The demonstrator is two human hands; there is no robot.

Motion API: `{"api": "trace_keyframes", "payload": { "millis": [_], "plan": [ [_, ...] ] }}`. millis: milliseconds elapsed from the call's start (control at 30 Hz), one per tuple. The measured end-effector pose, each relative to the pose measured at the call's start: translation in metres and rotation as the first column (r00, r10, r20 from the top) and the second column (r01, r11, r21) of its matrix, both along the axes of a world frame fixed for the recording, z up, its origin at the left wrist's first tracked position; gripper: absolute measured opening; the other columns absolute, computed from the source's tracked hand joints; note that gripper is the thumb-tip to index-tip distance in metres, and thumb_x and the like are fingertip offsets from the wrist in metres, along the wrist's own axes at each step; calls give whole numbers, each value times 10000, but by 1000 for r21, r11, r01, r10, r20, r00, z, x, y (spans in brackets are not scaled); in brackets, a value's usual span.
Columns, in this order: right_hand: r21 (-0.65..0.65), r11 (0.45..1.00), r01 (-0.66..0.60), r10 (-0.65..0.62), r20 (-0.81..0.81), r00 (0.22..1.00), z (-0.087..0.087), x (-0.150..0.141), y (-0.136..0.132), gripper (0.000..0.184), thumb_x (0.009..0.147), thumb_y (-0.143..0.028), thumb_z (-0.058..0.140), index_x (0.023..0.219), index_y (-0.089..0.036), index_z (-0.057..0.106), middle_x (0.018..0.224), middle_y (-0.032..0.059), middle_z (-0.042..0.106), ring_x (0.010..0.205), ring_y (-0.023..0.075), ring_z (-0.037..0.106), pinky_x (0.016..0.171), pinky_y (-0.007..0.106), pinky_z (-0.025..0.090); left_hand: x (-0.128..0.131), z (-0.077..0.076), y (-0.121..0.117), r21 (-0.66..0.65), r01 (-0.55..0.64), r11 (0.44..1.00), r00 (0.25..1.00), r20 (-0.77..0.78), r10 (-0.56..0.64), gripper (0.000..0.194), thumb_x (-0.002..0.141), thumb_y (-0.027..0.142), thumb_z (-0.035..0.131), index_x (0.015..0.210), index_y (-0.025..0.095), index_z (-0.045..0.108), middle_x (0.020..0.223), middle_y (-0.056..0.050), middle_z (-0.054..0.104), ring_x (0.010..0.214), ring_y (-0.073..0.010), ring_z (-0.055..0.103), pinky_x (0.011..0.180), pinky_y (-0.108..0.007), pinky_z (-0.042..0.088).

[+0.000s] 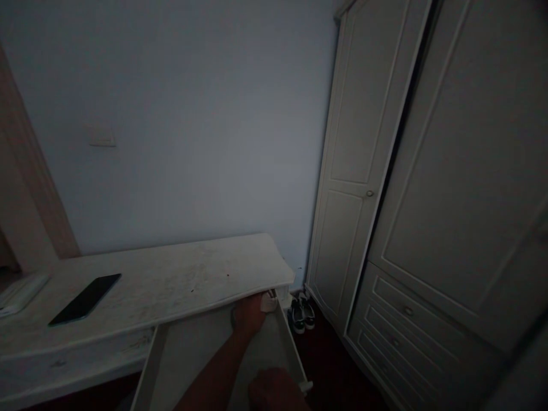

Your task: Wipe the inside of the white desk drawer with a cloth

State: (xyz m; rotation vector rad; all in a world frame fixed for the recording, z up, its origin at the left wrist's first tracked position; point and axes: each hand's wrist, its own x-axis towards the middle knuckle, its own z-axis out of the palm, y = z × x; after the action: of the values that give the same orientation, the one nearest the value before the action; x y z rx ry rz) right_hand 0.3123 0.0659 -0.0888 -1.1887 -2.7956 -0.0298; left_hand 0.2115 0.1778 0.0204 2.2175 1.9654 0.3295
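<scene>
A white drawer (197, 354) is pulled out from under a white desk (171, 274). My left hand (249, 314) reaches deep into the drawer's back right corner, with its fingers hidden in shadow below the desk's edge. Right beside it lies a small pale item (269, 302) whose kind I cannot make out. A greyish object (233, 317) shows at the hand's left side, too dim to name. My right hand (274, 389) is curled closed, low over the drawer's front part; what it grips, if anything, is hidden.
A dark tablet-like device (85, 299) and a white flat item (21, 294) lie on the desk's left. Dark sneakers (302, 314) stand on the floor right of the drawer. A tall white wardrobe (355, 142) with lower drawers closes off the right side.
</scene>
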Motion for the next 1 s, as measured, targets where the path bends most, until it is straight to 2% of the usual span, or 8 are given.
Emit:
{"api": "trace_keyframes", "payload": {
  "millis": [200,333,467,633,733,800,900,1000],
  "plan": [
    [-86,996,8,-12,-44,999,15,9,-10,261,853,-470,828,819,-235,717,850,17,777,692,197,661,572,275,407,-2,3,-18,-58,264,963,964,-8,-264,418,958,394,562,1354,344,684,1335,-111,709,1306,-336,613,1090,-484,455],
    [-27,999,-20,13,-224,975,29,18,-30,398,846,-611,751,964,-240,666,959,35,759,852,227,672,739,306,457,-19,-5,-49,-167,436,884,898,6,-441,383,867,543,667,1202,381,758,1175,-78,748,1227,-346,639,1022,-467,486],
    [10,999,-31,33,-348,937,44,22,-42,421,842,-635,709,950,-238,620,960,55,722,875,233,629,783,333,434,-49,-14,-80,-258,534,805,841,61,-538,370,816,449,712,1165,339,769,1175,-47,773,1181,-312,644,1010,-424,492],
    [-110,994,-3,-62,-586,808,67,18,-39,334,933,-561,644,931,-228,625,930,46,674,895,223,601,843,348,426,-110,-11,-104,-359,555,750,828,149,-541,269,871,414,604,959,237,786,931,3,800,870,-205,688,769,-279,534],
    [-259,964,69,-223,-632,743,85,4,-31,337,914,-537,699,1014,-220,643,1050,59,672,1002,235,608,905,353,442,-147,-2,-114,-373,533,760,843,160,-513,282,836,414,631,1001,244,785,979,-6,812,875,-218,718,755,-275,542],
    [-367,928,56,-279,-591,757,96,-13,-23,442,870,-557,759,1143,-228,648,1180,70,668,1100,249,610,969,365,447,-169,3,-122,-360,509,782,859,155,-488,354,812,427,660,1111,273,771,1091,-21,815,959,-244,741,820,-293,555],
    [-532,841,-98,-207,-484,850,102,-53,-6,588,853,-591,774,1308,-248,624,1297,78,665,1167,260,634,985,361,477,-192,3,-139,-319,443,838,896,118,-429,546,816,404,653,1351,301,680,1334,-66,754,1190,-290,710,1012,-373,532],
    [-609,770,-191,-37,-341,939,97,-97,16,641,843,-580,781,1361,-240,616,1295,92,704,1125,271,684,915,352,527,-214,-9,-158,-221,276,935,955,-43,-292,616,856,325,576,1459,206,617,1505,-170,634,1442,-366,541,1229,-566,342]
  ]
}}
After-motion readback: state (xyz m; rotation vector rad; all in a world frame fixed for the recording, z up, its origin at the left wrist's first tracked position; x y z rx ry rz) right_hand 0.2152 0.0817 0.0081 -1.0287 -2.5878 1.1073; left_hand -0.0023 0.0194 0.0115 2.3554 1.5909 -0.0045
